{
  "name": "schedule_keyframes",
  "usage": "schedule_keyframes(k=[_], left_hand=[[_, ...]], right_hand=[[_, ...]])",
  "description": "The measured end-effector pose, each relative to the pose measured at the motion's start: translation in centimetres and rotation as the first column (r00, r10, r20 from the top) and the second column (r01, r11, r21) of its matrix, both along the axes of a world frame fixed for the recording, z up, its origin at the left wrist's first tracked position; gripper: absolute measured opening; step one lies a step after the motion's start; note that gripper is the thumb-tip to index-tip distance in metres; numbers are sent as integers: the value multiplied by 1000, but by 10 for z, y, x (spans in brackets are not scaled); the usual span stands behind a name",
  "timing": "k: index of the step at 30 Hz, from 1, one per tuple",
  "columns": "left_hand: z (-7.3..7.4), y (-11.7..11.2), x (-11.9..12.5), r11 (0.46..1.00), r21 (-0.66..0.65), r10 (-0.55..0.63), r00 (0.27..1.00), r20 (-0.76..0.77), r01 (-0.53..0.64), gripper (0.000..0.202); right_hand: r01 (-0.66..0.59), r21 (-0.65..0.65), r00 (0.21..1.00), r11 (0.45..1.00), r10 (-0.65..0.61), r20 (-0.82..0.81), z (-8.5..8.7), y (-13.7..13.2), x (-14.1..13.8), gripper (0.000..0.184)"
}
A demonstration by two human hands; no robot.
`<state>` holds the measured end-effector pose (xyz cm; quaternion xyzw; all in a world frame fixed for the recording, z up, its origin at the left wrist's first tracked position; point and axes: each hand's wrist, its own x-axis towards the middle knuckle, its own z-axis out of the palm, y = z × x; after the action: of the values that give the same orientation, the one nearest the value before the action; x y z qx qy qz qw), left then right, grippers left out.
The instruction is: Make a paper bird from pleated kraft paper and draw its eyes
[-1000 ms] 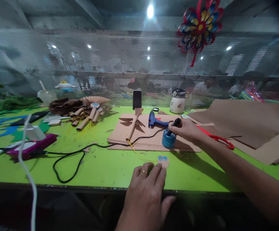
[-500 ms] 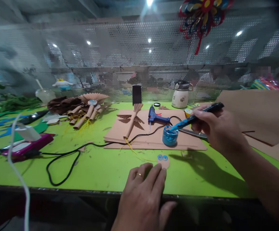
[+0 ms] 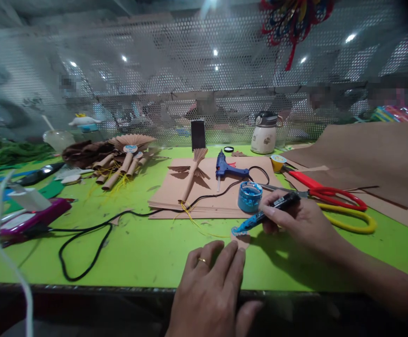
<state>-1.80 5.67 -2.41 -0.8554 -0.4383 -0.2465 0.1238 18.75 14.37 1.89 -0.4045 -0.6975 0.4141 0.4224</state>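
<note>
My left hand (image 3: 211, 285) lies flat on the green table's near edge, its fingertips pressing on a small round brown paper disc (image 3: 243, 241). My right hand (image 3: 300, 222) grips a black brush (image 3: 265, 215) whose blue-coated tip rests on the disc's top edge. Just behind stands a small round pot of blue paint (image 3: 249, 196) on a stack of brown card sheets (image 3: 189, 194). A folded brown paper fan on a rolled stick (image 3: 190, 178) lies on the same stack beside a blue glue gun (image 3: 225, 170).
Red scissors (image 3: 325, 191) and yellow scissors (image 3: 351, 217) lie to the right by large brown sheets (image 3: 375, 159). A black cable (image 3: 94, 238) loops across the green table (image 3: 137, 252). More paper fans (image 3: 122, 159), a pink box (image 3: 31, 217) and a white jar (image 3: 264, 135) stand further off.
My right hand lifted the brush out of the blue paint pot, swung it up, then brought its tip down to the disc. The left hand stayed on the disc.
</note>
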Motion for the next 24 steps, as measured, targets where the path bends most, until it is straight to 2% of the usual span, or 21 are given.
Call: schedule_keyframes(k=[24], left_hand=[[-2,0,-2,999,37,10,999,-49,-9,55]], right_hand=[[-40,26,996,999,38,86,-3,-2,-2,15]])
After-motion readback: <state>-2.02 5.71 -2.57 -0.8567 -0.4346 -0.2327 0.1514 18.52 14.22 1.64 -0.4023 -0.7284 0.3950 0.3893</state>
